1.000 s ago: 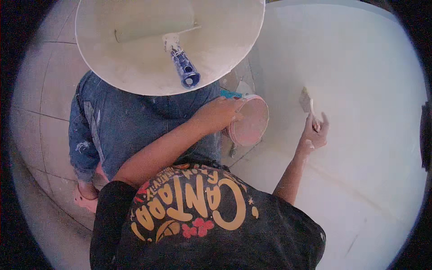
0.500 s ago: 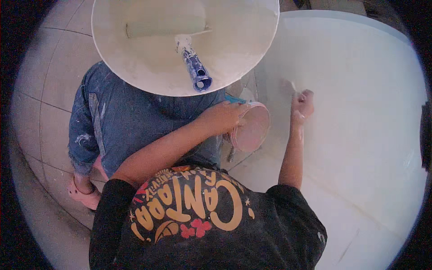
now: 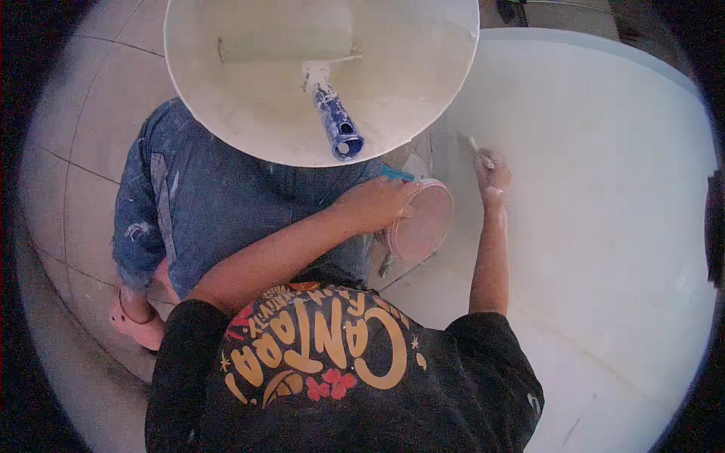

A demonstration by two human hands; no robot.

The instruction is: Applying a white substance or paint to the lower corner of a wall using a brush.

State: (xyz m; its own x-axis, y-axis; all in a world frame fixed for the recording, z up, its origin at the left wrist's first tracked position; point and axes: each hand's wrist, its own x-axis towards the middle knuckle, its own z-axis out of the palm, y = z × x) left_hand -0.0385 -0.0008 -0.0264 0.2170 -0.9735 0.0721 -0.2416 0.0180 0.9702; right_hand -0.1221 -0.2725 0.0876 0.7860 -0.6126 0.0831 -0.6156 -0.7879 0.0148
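Observation:
My left hand is closed over the rim of a small pink-tinged paint bucket beside my thigh, its round mouth facing up. In a fist, my right hand grips a slim brush with a pale handle; its far end is hard to make out. The brush is over a large, smooth whitish panel with a rounded far edge. I cannot tell whether the brush touches it. White smears mark my right hand and wrist.
A large off-white round dish fills the top centre, in front of my knees. A paint roller with a blue, paint-spattered handle lies in it. Something blue sits behind the pink bucket. Tiled floor stretches along the left.
My right hand has moved a little to the left with the brush. My left hand stays on the bucket. The white dish and roller appear slightly farther right and lower.

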